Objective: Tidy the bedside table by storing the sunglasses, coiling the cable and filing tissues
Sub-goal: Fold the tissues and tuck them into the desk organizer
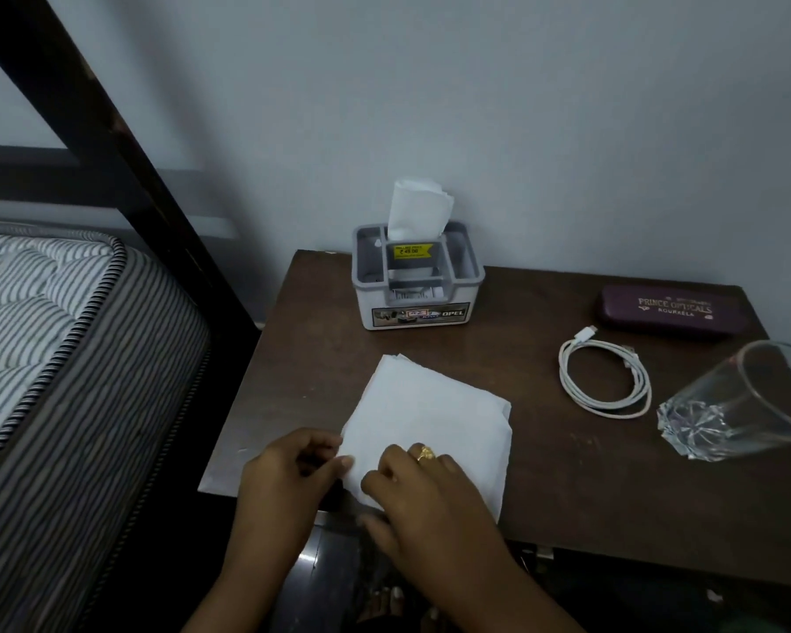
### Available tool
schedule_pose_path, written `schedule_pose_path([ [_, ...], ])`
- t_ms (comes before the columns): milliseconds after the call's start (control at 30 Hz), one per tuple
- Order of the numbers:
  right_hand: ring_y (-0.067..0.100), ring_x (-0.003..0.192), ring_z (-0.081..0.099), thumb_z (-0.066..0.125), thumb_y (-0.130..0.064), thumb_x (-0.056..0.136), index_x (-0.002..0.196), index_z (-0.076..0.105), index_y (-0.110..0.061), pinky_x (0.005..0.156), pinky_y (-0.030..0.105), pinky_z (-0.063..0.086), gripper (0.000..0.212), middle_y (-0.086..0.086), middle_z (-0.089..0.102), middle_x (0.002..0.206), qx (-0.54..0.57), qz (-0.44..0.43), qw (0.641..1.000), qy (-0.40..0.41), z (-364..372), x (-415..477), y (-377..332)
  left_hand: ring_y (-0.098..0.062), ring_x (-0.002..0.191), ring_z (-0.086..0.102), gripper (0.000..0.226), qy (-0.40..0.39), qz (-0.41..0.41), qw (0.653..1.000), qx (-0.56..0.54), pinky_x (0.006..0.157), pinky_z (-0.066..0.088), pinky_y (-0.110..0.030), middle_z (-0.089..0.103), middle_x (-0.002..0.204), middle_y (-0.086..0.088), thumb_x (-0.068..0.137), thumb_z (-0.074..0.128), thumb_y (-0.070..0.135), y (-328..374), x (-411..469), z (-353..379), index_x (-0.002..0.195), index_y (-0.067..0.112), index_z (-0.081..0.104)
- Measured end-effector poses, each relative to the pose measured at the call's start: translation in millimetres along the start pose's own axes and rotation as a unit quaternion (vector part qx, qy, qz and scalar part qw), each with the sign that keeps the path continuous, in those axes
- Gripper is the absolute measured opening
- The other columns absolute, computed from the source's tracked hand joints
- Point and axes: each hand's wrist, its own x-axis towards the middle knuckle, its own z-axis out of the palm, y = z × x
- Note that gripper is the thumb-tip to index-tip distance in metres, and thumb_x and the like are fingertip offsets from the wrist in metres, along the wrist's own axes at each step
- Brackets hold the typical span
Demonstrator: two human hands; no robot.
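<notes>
A folded stack of white tissues [423, 413] lies near the front edge of the brown bedside table [544, 472]. My left hand [288, 468] pinches the stack's near left corner. My right hand [423, 491], with a gold ring, rests curled on the near edge and grips the tissue. A grey plastic holder [419, 285] stands at the back with a folded tissue [416, 207] upright in it. A white cable [606, 376] lies coiled to the right. A closed purple glasses case [670, 310] lies at the back right. No sunglasses show.
A clear drinking glass [745, 408] stands at the table's right edge, beside the cable. A striped mattress [51, 340] and a dark bed frame [110, 143] are on the left. A grey wall runs behind the table.
</notes>
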Motion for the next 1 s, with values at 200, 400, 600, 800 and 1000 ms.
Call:
schedule_pose_path([
  [200, 0.004, 0.060, 0.056, 0.066, -0.037, 0.072, 0.070, 0.063, -0.033, 0.053, 0.016, 0.042, 0.005, -0.014, 0.060, 0.071, -0.024, 0.024, 0.999, 0.013, -6.8, -1.1, -0.6, 0.000, 0.065, 0.064, 0.016, 0.024, -0.038, 0.998, -0.051, 0.057, 0.049, -0.009, 0.070, 0.071, -0.002, 0.076, 0.075, 0.013, -9.6, -9.2, -8.0, 0.073, 0.025, 0.065],
  [400, 0.002, 0.075, 0.059, 0.052, -0.032, 0.085, 0.082, 0.066, -0.029, 0.074, 0.014, 0.047, 0.014, -0.015, 0.066, 0.087, 0.093, 0.095, 0.990, 0.047, -9.6, -2.1, -2.1, -0.013, 0.048, 0.061, 0.022, -0.004, -0.128, 0.981, -0.147, 0.048, 0.051, -0.023, 0.069, 0.060, -0.006, 0.084, 0.066, 0.026, -12.9, -18.4, -13.5, 0.072, 0.008, 0.073],
  [600, 0.000, 0.086, 0.058, 0.064, -0.018, 0.084, 0.078, 0.066, -0.030, 0.074, 0.009, 0.044, 0.014, -0.021, 0.063, 0.085, 0.243, 0.210, 0.938, 0.126, -20.1, 1.2, 1.0, -0.018, 0.039, 0.056, 0.025, -0.046, -0.173, 0.961, -0.211, 0.041, 0.047, -0.023, 0.068, 0.060, -0.010, 0.083, 0.069, 0.022, -2.0, -18.2, -7.7, 0.076, -0.002, 0.071],
  [800, 0.004, 0.076, 0.055, 0.060, -0.016, 0.084, 0.076, 0.064, -0.022, 0.070, 0.013, 0.041, 0.010, -0.011, 0.060, 0.082, 0.135, 0.141, 0.962, 0.192, -23.5, 18.5, -13.2, -0.020, 0.039, 0.053, 0.027, -0.066, -0.201, 0.939, -0.270, 0.038, 0.043, -0.021, 0.068, 0.065, -0.015, 0.087, 0.063, 0.019, -4.9, -19.6, -6.9, 0.079, -0.006, 0.069],
  [1000, 0.010, 0.067, 0.058, 0.058, -0.025, 0.087, 0.075, 0.066, -0.019, 0.054, 0.021, 0.045, 0.016, -0.004, 0.060, 0.082, 0.077, 0.144, 0.982, 0.092, 12.3, 23.1, -26.5, -0.014, 0.035, 0.050, 0.028, -0.078, -0.208, 0.929, -0.296, 0.036, 0.040, -0.018, 0.066, 0.052, -0.003, 0.089, 0.060, 0.019, -0.3, -19.0, -7.8, 0.066, 0.005, 0.070],
])
